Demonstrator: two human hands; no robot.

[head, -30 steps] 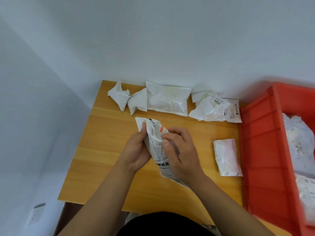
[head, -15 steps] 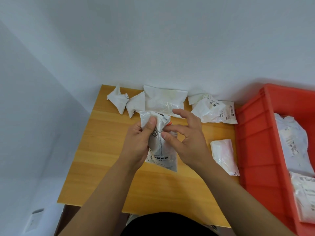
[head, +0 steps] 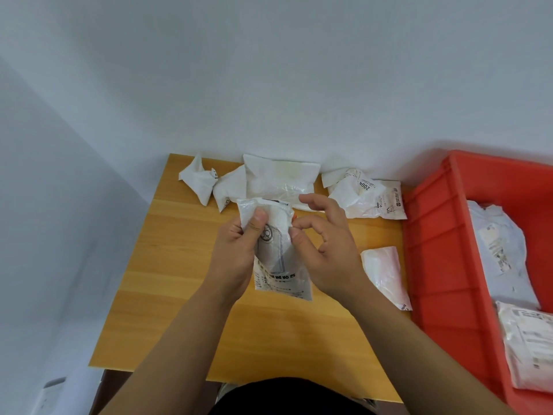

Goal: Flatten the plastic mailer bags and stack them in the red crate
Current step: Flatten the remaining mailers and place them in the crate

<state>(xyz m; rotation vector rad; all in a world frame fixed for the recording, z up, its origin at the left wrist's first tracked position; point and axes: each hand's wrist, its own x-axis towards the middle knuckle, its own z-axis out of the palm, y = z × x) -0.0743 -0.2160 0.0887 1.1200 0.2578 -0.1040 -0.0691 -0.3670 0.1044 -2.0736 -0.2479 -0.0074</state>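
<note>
A white printed mailer bag (head: 279, 265) hangs upright above the wooden table (head: 167, 280). My left hand (head: 236, 250) grips its upper left edge, thumb pressed on the front. My right hand (head: 326, 250) pinches the bag's right edge with thumb and a curled forefinger; its other fingers are spread. The red crate (head: 434, 265) stands at the right and holds two flattened bags (head: 499, 250) (head: 526, 345). Several crumpled and flat white bags lie along the wall: a crumpled one (head: 199, 179), another beside it (head: 229, 190), a large one (head: 279, 178) and a labelled one (head: 368, 197).
A small pinkish-white bag (head: 386, 274) lies on the table just left of the crate wall. White walls close off the back and the left. The table's near edge is by my body. A wall socket (head: 51, 393) shows low at the left.
I have lifted the bag off the table and turned it upright. My left thumb now presses its top edge, and my right fingers have spread at its right edge.
</note>
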